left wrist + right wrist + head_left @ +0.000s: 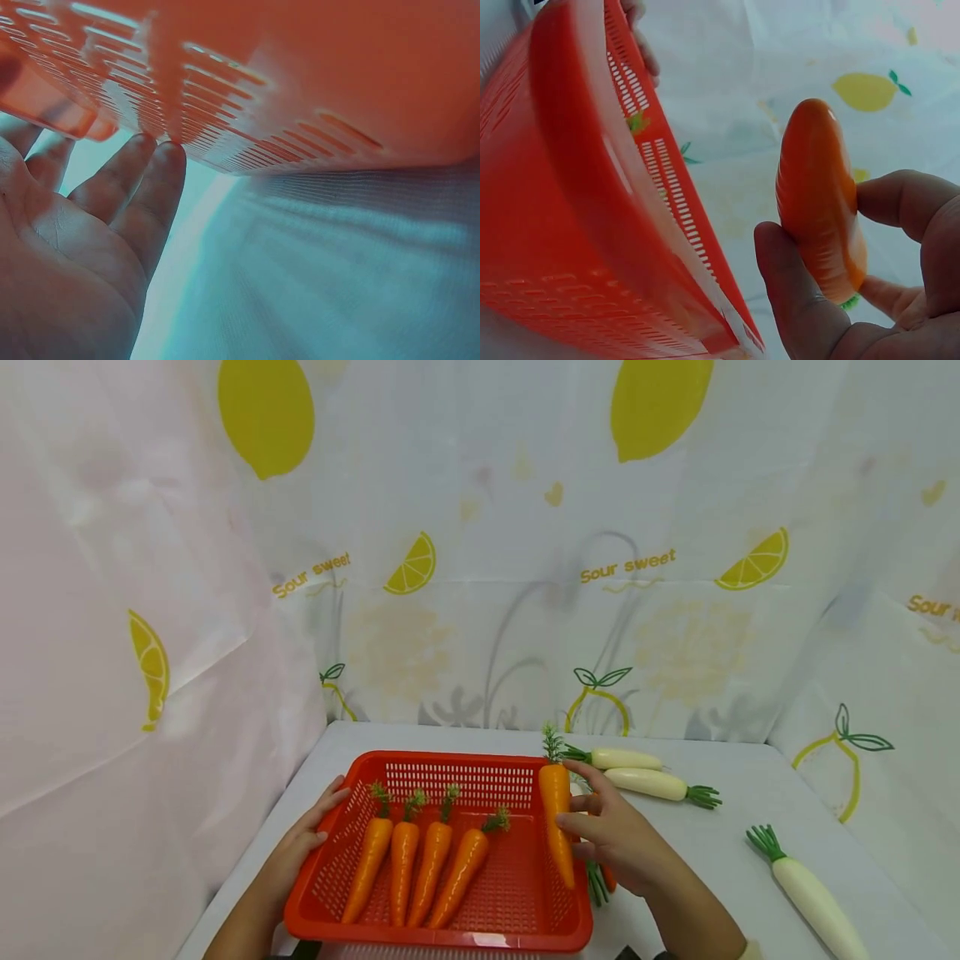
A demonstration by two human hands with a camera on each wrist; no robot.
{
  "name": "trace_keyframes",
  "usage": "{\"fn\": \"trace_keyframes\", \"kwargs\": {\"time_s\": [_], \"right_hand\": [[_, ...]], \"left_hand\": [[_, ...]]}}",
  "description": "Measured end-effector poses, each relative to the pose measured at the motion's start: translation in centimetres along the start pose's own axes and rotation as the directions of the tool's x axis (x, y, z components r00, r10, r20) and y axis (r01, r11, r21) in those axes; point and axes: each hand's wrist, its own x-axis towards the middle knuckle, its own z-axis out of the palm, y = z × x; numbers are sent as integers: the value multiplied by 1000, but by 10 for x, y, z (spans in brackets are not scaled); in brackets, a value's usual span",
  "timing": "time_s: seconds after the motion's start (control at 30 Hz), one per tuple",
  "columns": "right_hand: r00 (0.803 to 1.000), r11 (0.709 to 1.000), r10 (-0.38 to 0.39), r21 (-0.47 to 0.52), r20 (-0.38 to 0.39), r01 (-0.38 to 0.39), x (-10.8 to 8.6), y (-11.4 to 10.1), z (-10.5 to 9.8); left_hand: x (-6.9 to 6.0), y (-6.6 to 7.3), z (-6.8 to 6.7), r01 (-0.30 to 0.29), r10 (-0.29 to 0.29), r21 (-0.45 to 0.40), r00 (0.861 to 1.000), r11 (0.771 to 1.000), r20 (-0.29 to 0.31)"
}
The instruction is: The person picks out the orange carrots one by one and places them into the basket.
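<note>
My right hand [618,835] pinches an orange carrot [555,814] with a leafy green top between thumb and fingers, over the right side of a red plastic basket [525,868]. The right wrist view shows the carrot [814,195] tip-first, apart from the basket's rim [622,165]. Several more carrots [431,868] lie side by side in the basket's left and middle, leaf tops toward the back. At the basket's left side rests my left hand [296,847]. Its fingers [157,187] are nearly straight, their tips touching the slotted outer wall [217,112].
Two white radishes [645,782] lie behind the basket's right corner, and another white radish [817,902] lies at the far right. Green leaves [597,885] and part of an orange carrot [609,878] show below my right hand. A lemon-print curtain [480,635] encloses the white table [712,852].
</note>
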Motion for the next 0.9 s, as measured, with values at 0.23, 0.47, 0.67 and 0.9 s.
{"fn": "trace_keyframes", "kwargs": {"time_s": [0.23,0.47,0.67,0.9], "right_hand": [[1000,999,22,-43,-13,-22,11,1,11],[999,994,19,-106,26,-16,14,3,18],[999,992,32,-127,43,-26,14,3,27],[996,989,36,-144,81,-24,13,8,34]], "left_hand": [[3,1,-1,10,-10,2,1000,1000,-13],[1,2,2,9,-9,-17,1000,1000,-10],[1,2,3,20,-20,-4,1000,1000,-20],[-1,3,3,21,-21,15,1000,1000,-20]]}}
